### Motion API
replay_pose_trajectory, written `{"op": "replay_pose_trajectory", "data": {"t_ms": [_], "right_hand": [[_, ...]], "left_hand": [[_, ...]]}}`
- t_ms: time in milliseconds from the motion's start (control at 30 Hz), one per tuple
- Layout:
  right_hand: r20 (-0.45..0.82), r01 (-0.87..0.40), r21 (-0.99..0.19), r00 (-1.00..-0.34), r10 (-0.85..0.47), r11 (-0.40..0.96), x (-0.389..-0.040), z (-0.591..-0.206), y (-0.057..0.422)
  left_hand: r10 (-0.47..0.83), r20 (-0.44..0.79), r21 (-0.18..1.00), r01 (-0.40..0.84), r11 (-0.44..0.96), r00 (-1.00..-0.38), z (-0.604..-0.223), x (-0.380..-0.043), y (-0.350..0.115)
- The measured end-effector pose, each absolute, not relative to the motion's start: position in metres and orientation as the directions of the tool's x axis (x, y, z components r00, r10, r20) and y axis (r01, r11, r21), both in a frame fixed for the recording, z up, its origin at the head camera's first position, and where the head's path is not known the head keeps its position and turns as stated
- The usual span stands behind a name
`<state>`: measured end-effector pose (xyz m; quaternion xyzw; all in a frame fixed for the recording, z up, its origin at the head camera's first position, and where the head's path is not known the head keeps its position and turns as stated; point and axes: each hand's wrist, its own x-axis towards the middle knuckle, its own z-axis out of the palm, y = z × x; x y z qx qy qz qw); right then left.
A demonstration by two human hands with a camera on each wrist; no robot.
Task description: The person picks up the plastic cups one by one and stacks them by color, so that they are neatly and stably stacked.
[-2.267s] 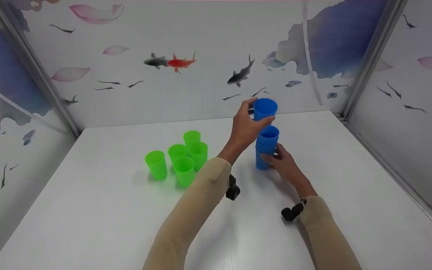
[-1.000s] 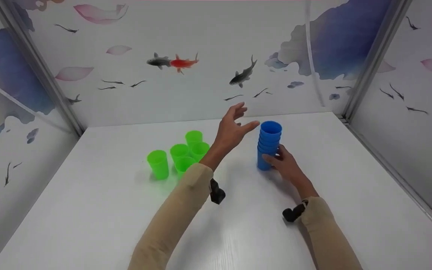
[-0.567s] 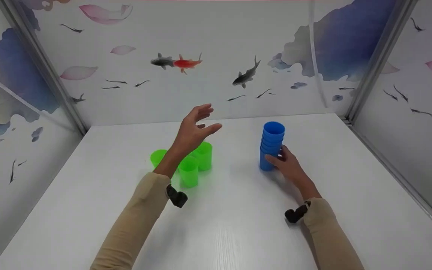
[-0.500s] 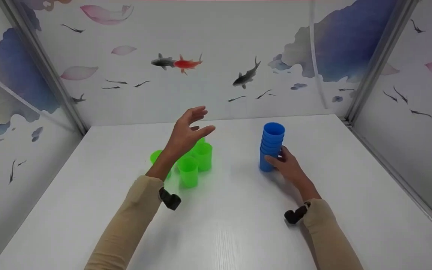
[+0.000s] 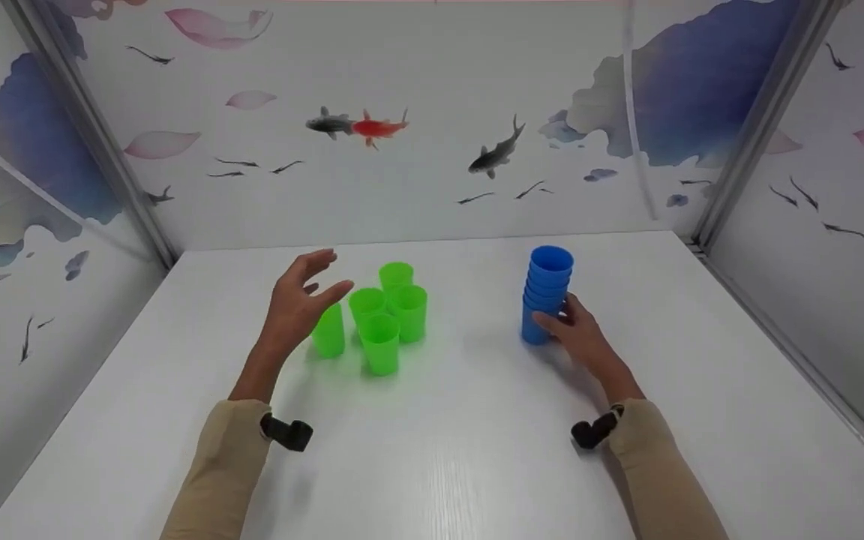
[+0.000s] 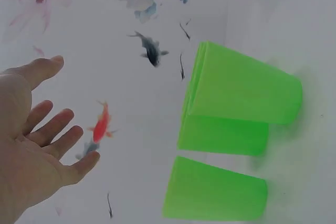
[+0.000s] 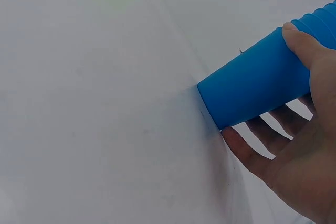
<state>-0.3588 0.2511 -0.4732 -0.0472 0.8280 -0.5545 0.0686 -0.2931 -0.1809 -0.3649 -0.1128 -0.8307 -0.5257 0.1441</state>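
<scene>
Left hand, fingers loosely spread and gripping nothing, hovers near five green cups at left; right hand grips the upright blue stack at right, where a light, low hold should prevent tipping.

A passable gap separates green cups from blue stack.

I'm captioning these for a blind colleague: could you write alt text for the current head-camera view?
A person's right hand holds an upright stack of nested blue cups on a white table, while the empty left hand hovers beside five separate green cups, partly hiding one. The white wall behind shows fish and petals.
</scene>
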Motion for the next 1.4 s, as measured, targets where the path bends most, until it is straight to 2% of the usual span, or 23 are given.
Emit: {"op": "replay_pose_trajectory", "data": {"t_ms": [267,533,833,1400], "right_hand": [[-0.064,0.001,-0.922,-0.987,-0.149,0.388,-0.362,-0.468,0.251],[-0.046,-0.022,-0.923,-0.985,-0.166,0.384,-0.363,-0.467,0.252],[-0.073,0.003,-0.907,-0.986,-0.150,0.420,-0.358,-0.470,0.252],[-0.050,-0.013,-0.926,-0.986,-0.157,0.377,-0.358,-0.471,0.250]], "left_hand": [[-0.065,0.286,0.889,0.239,0.391,-0.956,-0.396,-0.293,-0.210],[-0.127,0.158,0.927,0.103,0.360,-0.979,-0.420,-0.298,-0.219],[-0.122,0.105,0.931,0.054,0.361,-0.987,-0.438,-0.303,-0.212],[-0.137,0.064,0.951,0.018,0.309,-0.989,-0.452,-0.312,-0.206]]}}
